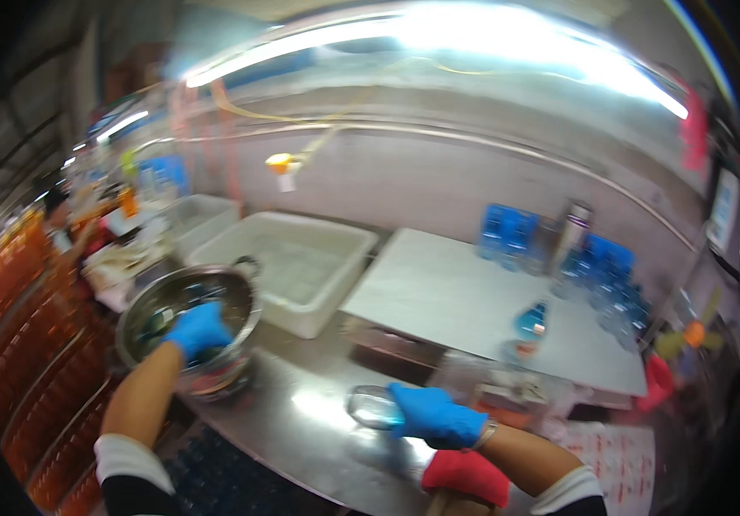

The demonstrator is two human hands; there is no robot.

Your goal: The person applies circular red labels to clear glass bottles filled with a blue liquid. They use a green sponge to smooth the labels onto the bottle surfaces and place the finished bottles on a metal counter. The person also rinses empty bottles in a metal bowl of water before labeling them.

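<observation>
Left hand reaches down into the steel bowl at the counter's left edge, its grip hidden inside, while the right hand closes on a clear glass jar lying sideways mid-counter, steadying it against rolling.

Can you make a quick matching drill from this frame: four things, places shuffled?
Things:
1. left hand
2. right hand
3. white tub
4. blue-capped bottle

Places:
A. standing on the white board at right
B. reaching into the metal bowl
C. behind the bowl, beside the white board
D. on a clear glass object on the steel counter

Pairs: 1-B, 2-D, 3-C, 4-A
</observation>
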